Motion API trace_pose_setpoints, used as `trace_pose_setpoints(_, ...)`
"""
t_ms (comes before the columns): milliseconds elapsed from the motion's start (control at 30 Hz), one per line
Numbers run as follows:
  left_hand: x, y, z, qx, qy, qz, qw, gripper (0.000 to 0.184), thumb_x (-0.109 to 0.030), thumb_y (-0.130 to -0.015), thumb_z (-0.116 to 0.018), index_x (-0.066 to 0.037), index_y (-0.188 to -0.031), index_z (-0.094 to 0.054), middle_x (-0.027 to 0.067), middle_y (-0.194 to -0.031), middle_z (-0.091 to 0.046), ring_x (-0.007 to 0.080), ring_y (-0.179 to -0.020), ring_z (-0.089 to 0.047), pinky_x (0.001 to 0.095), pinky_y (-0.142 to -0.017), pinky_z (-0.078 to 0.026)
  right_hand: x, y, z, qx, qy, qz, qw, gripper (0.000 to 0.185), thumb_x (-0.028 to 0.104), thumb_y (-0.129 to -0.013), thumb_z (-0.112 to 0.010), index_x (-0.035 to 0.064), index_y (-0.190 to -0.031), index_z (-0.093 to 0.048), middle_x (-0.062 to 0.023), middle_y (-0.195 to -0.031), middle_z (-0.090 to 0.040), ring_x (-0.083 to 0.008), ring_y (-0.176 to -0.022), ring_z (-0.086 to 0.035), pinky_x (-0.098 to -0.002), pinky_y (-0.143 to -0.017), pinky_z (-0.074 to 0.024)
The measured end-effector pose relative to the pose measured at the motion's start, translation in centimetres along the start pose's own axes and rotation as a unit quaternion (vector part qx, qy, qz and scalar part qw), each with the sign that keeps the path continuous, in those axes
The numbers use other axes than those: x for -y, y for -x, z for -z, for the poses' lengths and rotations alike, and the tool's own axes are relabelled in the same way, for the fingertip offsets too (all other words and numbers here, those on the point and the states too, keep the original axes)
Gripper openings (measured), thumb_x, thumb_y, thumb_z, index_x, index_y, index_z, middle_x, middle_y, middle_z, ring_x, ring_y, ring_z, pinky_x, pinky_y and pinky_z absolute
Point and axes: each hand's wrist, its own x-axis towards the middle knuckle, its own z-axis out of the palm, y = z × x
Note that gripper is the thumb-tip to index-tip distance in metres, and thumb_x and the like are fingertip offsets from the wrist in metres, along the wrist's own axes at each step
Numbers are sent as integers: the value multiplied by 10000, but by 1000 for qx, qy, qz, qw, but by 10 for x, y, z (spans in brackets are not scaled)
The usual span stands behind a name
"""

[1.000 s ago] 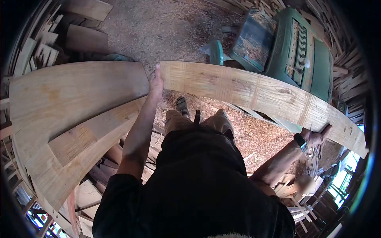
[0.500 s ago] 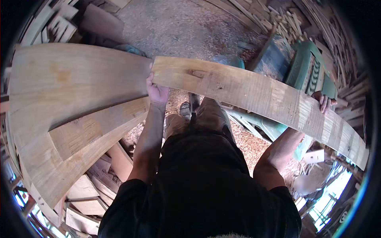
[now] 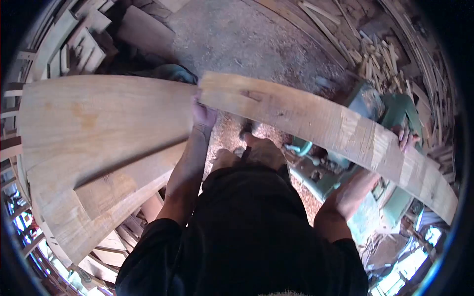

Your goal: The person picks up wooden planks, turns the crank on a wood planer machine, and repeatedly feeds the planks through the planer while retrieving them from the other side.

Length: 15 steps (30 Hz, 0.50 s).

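Observation:
A long wooden plank (image 3: 306, 113) spans the view from the middle to the right edge, its face rough with pale bands toward the right. My left hand (image 3: 204, 113) is closed on its left end, with the fingers partly hidden at the edge. Farther along, my right hand (image 3: 406, 138) wraps its fingers over the plank's upper edge, the forearm passing underneath. Close by my left hand lies a broad wooden slab (image 3: 103, 111), with a shorter board (image 3: 123, 185) resting on its lower part.
Below and behind the plank stands a green machine (image 3: 326, 172). Loose wood sticks (image 3: 380, 56) are heaped at the upper right, and cut wood pieces (image 3: 84, 49) stand at the upper left. Shavings and dust cover the floor (image 3: 237, 39).
My view has turned and moved, so more of the green machine shows under the plank. Both hands keep their hold, and the plank sits slightly lower in view.

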Motion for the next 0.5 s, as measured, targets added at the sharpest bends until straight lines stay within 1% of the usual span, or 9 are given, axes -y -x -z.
trace_pose_setpoints(67,7,-32,15,-153,-70,-10,986,386,-254,-896,-535,-38,-1216,-537,98,-1224,-593,251,-1184,-527,446,-1041,-400,-6,-6,24,-6,48,5,999,570,323,-1019,-248,111,-603,-575,-40,-542,-583,-158,-529,-526,-323,-629,-373)
trace_pose_setpoints(133,19,-56,19,-206,-213,25,955,315,-275,-922,-526,-72,-1160,-561,68,-1120,-627,198,-1085,-569,403,-988,-446,-21,-22,29,-33,97,-30,994,498,343,-1026,-293,86,-695,-562,-30,-527,-561,-172,-518,-528,-310,-652,-372)
trace_pose_setpoints(200,27,-78,30,-273,-400,74,872,282,-304,-941,-531,-91,-1117,-589,57,-1086,-627,166,-992,-582,350,-943,-456,-35,-39,42,-41,106,-48,992,442,344,-1020,-312,89,-759,-562,-36,-602,-564,-177,-580,-531,-319,-677,-386)
trace_pose_setpoints(267,48,-94,59,-209,-505,-93,832,261,-297,-950,-533,-86,-1082,-615,66,-1108,-610,142,-944,-567,330,-917,-442,-50,-48,63,-46,105,-59,992,392,346,-1013,-330,93,-824,-562,-43,-677,-568,-181,-642,-534,-327,-702,-399)
trace_pose_setpoints(333,77,-135,122,-176,-573,-224,769,301,-300,-956,-534,-56,-1113,-613,91,-1140,-596,156,-1007,-561,327,-953,-410,-74,-60,91,-72,122,-55,988,350,348,-1007,-349,96,-889,-561,-49,-753,-572,-186,-703,-536,-335,-727,-412)
trace_pose_setpoints(400,68,-104,-66,-18,-679,-84,729,414,-332,-967,-522,-33,-1254,-535,116,-1186,-583,177,-1091,-544,345,-991,-405,-95,-58,113,-125,180,-35,975,319,349,-1000,-368,99,-954,-561,-56,-828,-576,-190,-765,-539,-344,-752,-425)
trace_pose_setpoints(433,76,-105,-114,-6,-675,-73,734,414,-332,-967,-522,-33,-1254,-535,116,-1186,-583,177,-1091,-544,345,-991,-405,-106,-53,123,-169,243,-11,955,310,350,-997,-377,101,-986,-561,-59,-866,-578,-193,-796,-541,-348,-765,-432)
trace_pose_setpoints(467,82,-110,-151,69,-626,-8,777,484,-361,-965,-524,-21,-1307,-481,123,-1208,-573,187,-1125,-529,354,-1003,-399,-120,-43,136,-210,359,8,910,304,351,-994,-386,103,-1018,-561,-62,-903,-580,-195,-827,-542,-352,-777,-439)
trace_pose_setpoints(500,89,-116,-183,147,-569,61,807,559,-390,-962,-525,-9,-1360,-427,130,-1230,-564,196,-1159,-515,363,-1015,-394,-129,-30,163,-199,758,-8,622,303,352,-990,-396,104,-1051,-561,-65,-941,-581,-197,-858,-544,-356,-790,-445)
